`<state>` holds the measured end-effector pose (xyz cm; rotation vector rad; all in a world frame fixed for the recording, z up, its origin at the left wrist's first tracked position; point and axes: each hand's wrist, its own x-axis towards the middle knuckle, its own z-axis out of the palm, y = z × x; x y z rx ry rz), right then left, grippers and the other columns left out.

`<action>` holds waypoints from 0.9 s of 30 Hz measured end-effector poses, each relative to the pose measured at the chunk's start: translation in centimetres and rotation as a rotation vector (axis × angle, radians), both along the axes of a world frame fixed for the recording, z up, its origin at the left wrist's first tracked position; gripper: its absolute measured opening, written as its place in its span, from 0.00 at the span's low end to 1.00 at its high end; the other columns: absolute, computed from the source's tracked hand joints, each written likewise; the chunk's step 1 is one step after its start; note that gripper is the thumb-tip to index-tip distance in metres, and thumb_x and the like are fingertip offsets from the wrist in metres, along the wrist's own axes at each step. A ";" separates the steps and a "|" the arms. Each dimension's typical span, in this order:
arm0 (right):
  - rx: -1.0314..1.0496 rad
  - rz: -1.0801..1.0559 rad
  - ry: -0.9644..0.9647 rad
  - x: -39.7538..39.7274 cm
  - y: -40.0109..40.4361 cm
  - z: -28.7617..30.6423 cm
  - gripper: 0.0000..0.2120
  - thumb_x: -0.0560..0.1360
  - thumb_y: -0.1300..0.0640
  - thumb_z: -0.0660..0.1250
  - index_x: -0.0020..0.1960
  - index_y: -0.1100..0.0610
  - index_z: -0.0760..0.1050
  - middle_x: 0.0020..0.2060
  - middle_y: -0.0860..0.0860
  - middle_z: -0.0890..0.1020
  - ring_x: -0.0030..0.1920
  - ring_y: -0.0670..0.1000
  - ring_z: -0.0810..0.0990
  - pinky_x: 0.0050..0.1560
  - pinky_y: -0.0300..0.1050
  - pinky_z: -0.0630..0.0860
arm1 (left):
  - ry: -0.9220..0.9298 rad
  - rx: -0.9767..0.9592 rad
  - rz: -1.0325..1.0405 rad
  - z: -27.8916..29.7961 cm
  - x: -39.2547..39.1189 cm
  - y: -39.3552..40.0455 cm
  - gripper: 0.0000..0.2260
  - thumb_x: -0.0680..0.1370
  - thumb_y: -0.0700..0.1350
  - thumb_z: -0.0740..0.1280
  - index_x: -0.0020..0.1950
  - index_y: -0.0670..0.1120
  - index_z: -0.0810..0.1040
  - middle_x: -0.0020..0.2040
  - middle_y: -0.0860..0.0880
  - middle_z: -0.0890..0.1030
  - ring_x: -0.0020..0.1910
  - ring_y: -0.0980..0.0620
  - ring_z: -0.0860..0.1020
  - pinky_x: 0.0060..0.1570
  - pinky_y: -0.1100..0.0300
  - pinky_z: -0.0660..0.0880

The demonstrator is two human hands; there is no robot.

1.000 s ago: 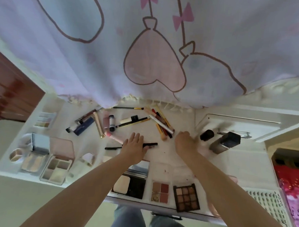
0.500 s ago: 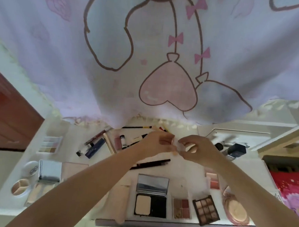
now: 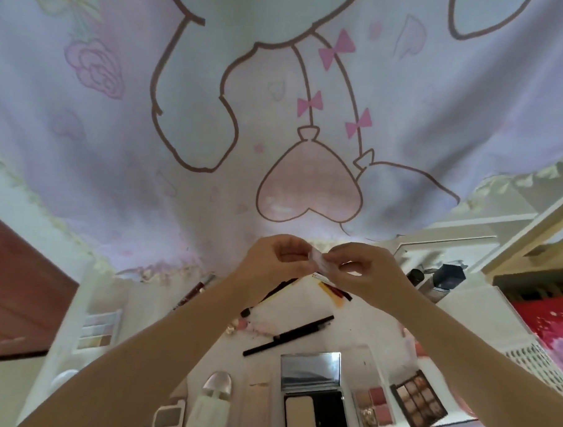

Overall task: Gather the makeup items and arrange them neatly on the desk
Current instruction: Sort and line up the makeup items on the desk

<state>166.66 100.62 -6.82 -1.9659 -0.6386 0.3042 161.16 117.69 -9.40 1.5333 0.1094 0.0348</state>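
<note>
My left hand (image 3: 276,261) and my right hand (image 3: 361,271) are raised above the white desk (image 3: 350,313), and together they pinch a small pale pink item (image 3: 320,260) between their fingertips. Below them lie a long black pencil (image 3: 287,334), several red and yellow pencils (image 3: 333,291), an open black powder compact (image 3: 314,395), a blush palette (image 3: 373,407) and a dark eyeshadow palette (image 3: 418,401). A pastel palette (image 3: 96,329) sits at the left.
A pink cartoon curtain (image 3: 278,116) hangs over the desk's far edge. A dark bottle (image 3: 445,278) stands at the right. A white basket (image 3: 538,363) and red fabric (image 3: 546,315) lie further right. A brown door (image 3: 12,285) is at the left.
Both hands have lifted off the desk and met around the small pink item. The camera has tilted upward, so the desk now sits lower in view.
</note>
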 end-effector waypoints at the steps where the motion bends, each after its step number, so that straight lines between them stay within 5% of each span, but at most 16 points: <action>1: 0.020 -0.014 0.025 0.3 0.0 0.0 0.02 0.67 0.59 0.73 0.37 0.58 0.82 0.36 0.57 0.82 0.39 0.57 0.79 0.45 0.44 0.78 | -0.006 -0.008 0.004 -0.1 0.1 0.0 0.12 0.69 0.31 0.70 0.40 0.49 0.80 0.37 0.54 0.84 0.38 0.57 0.82 0.41 0.66 0.78; 3: 0.030 -0.035 0.066 0.8 0.0 0.1 0.10 0.68 0.63 0.71 0.35 0.49 0.81 0.35 0.51 0.83 0.37 0.51 0.78 0.37 0.33 0.73 | -0.023 -0.023 -0.004 -0.2 0.3 0.0 0.13 0.70 0.29 0.69 0.41 0.47 0.80 0.37 0.53 0.84 0.38 0.57 0.82 0.40 0.65 0.78; 6: -0.024 0.000 0.107 1.3 0.0 0.4 0.12 0.69 0.61 0.71 0.36 0.44 0.81 0.36 0.52 0.84 0.38 0.51 0.79 0.41 0.39 0.74 | -0.017 -0.069 -0.002 -0.6 0.5 0.2 0.13 0.71 0.28 0.67 0.42 0.47 0.80 0.38 0.53 0.84 0.38 0.57 0.82 0.41 0.67 0.78; 9: -0.069 0.050 0.190 2.2 -0.6 -0.1 0.06 0.74 0.58 0.66 0.44 0.53 0.82 0.41 0.55 0.84 0.43 0.53 0.82 0.49 0.41 0.78 | 0.044 -0.109 -0.024 -1.9 0.6 0.0 0.14 0.71 0.27 0.66 0.45 0.46 0.79 0.39 0.54 0.84 0.41 0.58 0.82 0.42 0.68 0.77; 12: -0.299 0.114 0.086 3.6 -2.1 -1.3 0.12 0.78 0.56 0.60 0.51 0.60 0.80 0.47 0.59 0.83 0.47 0.58 0.81 0.54 0.50 0.77 | 0.127 -0.129 -0.043 -3.9 0.5 -1.2 0.16 0.70 0.25 0.65 0.45 0.46 0.79 0.40 0.54 0.84 0.41 0.59 0.82 0.41 0.69 0.77; 16: -0.545 0.209 -0.054 5.5 -3.8 -3.1 0.11 0.78 0.60 0.58 0.54 0.60 0.78 0.48 0.52 0.84 0.42 0.48 0.78 0.41 0.30 0.68 | 0.251 -0.113 -0.039 -6.4 1.2 -4.1 0.17 0.68 0.24 0.66 0.44 0.45 0.77 0.42 0.51 0.81 0.40 0.59 0.81 0.40 0.68 0.77; 20: -0.695 0.222 -0.067 7.1 -5.1 -5.8 0.12 0.78 0.65 0.58 0.57 0.63 0.76 0.51 0.55 0.83 0.47 0.51 0.79 0.44 0.30 0.65 | 0.478 -0.184 -0.112 -8.9 2.9 -7.1 0.12 0.65 0.28 0.68 0.43 0.42 0.74 0.34 0.50 0.80 0.37 0.54 0.78 0.47 0.60 0.74; 24: -0.921 0.284 -0.059 8.3 -6.1 -8.7 0.15 0.78 0.63 0.55 0.62 0.60 0.74 0.58 0.55 0.80 0.57 0.53 0.77 0.56 0.39 0.68 | 0.617 0.147 -0.137 -11.2 4.3 -8.4 0.13 0.72 0.36 0.67 0.56 0.41 0.74 0.47 0.45 0.75 0.42 0.52 0.74 0.41 0.64 0.71; 27: -1.070 0.333 -0.012 9.1 -6.4 -10.3 0.15 0.79 0.63 0.54 0.63 0.60 0.72 0.58 0.57 0.78 0.57 0.55 0.76 0.55 0.43 0.70 | 0.650 0.256 -0.155 -12.1 4.6 -8.1 0.14 0.74 0.38 0.65 0.59 0.40 0.73 0.52 0.43 0.75 0.46 0.50 0.73 0.45 0.62 0.71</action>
